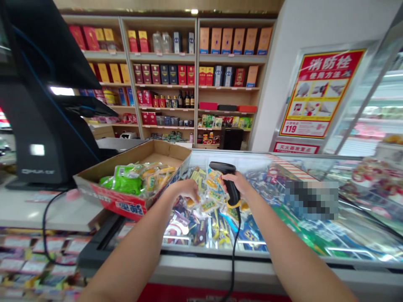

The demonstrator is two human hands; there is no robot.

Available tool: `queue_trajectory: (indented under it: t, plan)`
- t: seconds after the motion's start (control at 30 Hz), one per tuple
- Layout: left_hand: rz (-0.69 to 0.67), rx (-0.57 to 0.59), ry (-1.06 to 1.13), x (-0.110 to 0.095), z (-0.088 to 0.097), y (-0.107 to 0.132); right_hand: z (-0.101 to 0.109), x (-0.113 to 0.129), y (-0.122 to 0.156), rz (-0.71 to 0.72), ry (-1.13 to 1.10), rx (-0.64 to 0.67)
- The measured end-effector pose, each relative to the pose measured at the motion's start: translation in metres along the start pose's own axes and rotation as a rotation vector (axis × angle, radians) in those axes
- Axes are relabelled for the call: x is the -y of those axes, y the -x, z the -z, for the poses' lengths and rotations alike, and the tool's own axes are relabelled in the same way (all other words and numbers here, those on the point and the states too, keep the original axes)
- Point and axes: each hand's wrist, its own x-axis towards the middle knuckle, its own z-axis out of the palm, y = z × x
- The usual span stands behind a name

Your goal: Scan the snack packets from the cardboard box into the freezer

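Note:
My right hand [236, 183] is closed around the handle of a black barcode scanner [227, 180], its head pointing left, its black cable [233, 251] hanging down toward me. My left hand [185, 188] is closed on a small yellow wrapped packet [208, 195] just left of the scanner head. Both hands hover over the glass lid of a chest freezer [283, 235] full of wrapped ice creams. A cardboard box [138, 176] with green and yellow snack packets rests by my left forearm, on the freezer's left end.
A black point-of-sale terminal [44, 126] stands on the counter at left, with a cable looping down. Wooden shelves [195, 84] of boxed goods and bottles line the back wall. A red fire-hydrant poster [321, 92] hangs at right, beside a glass cooler door.

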Motion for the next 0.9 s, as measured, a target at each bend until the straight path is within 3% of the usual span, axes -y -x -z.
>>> queue_trajectory:
  t: [0.07, 0.23, 0.37, 0.67, 0.9]
  plan:
    - [-0.048, -0.170, -0.003, 0.006, -0.001, -0.005, 0.001, -0.002, 0.001, -0.011, 0.033, 0.025]
    - [-0.069, -0.737, 0.026, 0.012, -0.008, -0.021, 0.002, 0.002, 0.006, -0.064, 0.003, 0.033]
    - [-0.133, -0.992, 0.024, 0.016, -0.017, -0.032, 0.003, 0.006, 0.010, -0.075, 0.019, 0.074]
    - [-0.649, -1.288, 0.046, 0.030, -0.030, -0.047, 0.011, 0.014, 0.016, -0.080, 0.115, 0.163]
    - [-0.741, -1.451, 0.016, 0.025, -0.026, -0.041, 0.010, 0.017, 0.021, -0.076, 0.200, 0.261]
